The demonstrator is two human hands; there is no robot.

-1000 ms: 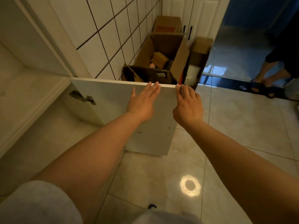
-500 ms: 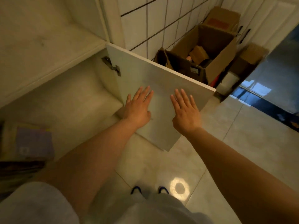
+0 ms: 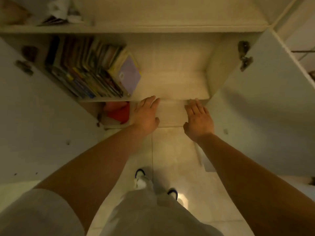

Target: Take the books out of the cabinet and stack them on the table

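A row of several books (image 3: pixel 88 72) leans on the left half of the cabinet's lower shelf (image 3: pixel 173 86), spines toward me; the outermost one has a pale purple cover (image 3: pixel 129 74). The right half of that shelf is bare. My left hand (image 3: pixel 144 116) and my right hand (image 3: pixel 198 118) hover flat, fingers apart, just in front of the shelf's front edge, holding nothing. The left hand is a little right of and below the books. No table is in view.
Both cabinet doors stand open: the left door (image 3: pixel 34 116) and the right door (image 3: pixel 265 106) flank my arms. A red object (image 3: pixel 117 111) lies under the shelf. An upper shelf (image 3: pixel 133 28) carries clutter at the left. My feet stand on tiled floor (image 3: pixel 170 159).
My view has swung left from the right door to the open cabinet front. Both hands have come off the door panel and now hover at the shelf edge. The books have come into full view.
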